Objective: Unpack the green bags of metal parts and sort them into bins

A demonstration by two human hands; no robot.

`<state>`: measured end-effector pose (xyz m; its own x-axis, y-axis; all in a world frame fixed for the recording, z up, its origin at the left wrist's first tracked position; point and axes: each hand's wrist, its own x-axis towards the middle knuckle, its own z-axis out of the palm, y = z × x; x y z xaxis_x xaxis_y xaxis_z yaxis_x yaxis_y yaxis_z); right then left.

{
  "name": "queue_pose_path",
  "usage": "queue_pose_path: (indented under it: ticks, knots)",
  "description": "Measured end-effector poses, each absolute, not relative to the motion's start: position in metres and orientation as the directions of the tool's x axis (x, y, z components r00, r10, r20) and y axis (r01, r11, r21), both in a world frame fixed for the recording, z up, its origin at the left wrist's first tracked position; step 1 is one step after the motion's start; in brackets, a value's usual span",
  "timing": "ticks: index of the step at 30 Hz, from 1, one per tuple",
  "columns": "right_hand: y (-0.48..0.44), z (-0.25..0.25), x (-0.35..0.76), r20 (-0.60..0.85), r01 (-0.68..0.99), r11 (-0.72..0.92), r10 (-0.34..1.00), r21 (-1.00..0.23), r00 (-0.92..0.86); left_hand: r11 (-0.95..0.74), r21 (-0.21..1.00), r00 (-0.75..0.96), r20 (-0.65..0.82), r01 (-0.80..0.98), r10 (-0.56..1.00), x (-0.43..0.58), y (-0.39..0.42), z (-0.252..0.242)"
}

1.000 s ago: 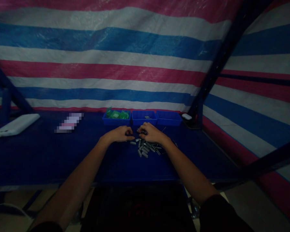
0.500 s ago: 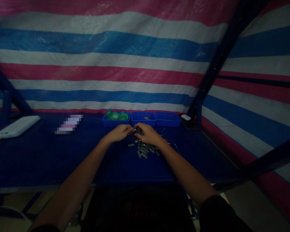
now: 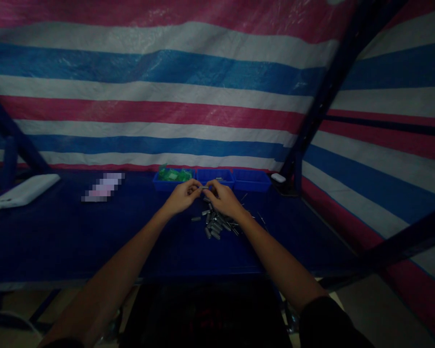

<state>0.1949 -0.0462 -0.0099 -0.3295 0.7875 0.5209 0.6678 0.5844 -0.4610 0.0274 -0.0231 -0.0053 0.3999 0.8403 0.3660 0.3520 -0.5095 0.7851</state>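
Observation:
A small grey metal cylinder [image 3: 203, 187] spans the gap between my two hands above the table. My left hand [image 3: 183, 195] pinches its left end between thumb and fingertips. The right end is in the fingers of my right hand [image 3: 223, 197], which partly hide it. Just below my right hand lies a loose pile of short metal cylinders [image 3: 214, 226]. Several thin metal pins [image 3: 262, 220] are scattered at the pile's right side. One cylinder [image 3: 196, 219] rests apart, to the left of the pile.
Behind my hands stand three blue bins: the left bin [image 3: 163, 185] holds green plastic packets [image 3: 174, 174], the middle bin [image 3: 227, 183] a few metal pieces, then a right bin [image 3: 252, 186]. A white device [image 3: 25, 191] and a blurred-out flat item [image 3: 103, 187] lie left on the blue table [image 3: 76, 241].
My hands have come closer together and a little farther from me, and the left hand has turned. The metal cylinder now shows level between the fingertips. The pile looks unchanged.

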Motion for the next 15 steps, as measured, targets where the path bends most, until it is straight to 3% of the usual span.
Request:
queue_pose_path:
  ticks: [5,11,13,15]
  knots:
    - [-0.044,-0.005,0.194,0.550,0.762,0.510,0.798,-0.398,-0.247,-0.486,0.770,0.384,0.337,0.413,0.860,0.034,-0.024,-0.010]
    - [-0.021,0.023,0.199,0.561,0.866,0.291,0.828,-0.406,-0.016,-0.552,0.496,0.491,0.261,0.671,0.831,0.031,-0.014,-0.031]
    - [-0.039,0.030,0.197,0.571,0.825,0.347,0.820,-0.446,-0.037,-0.561,0.437,0.520,0.223,0.703,0.825,0.030,-0.012,-0.034]
    - [-0.077,0.033,0.194,0.636,0.703,0.544,0.753,-0.458,-0.168,-0.557,0.453,0.517,0.220,0.696,0.827,0.030,-0.013,-0.034]
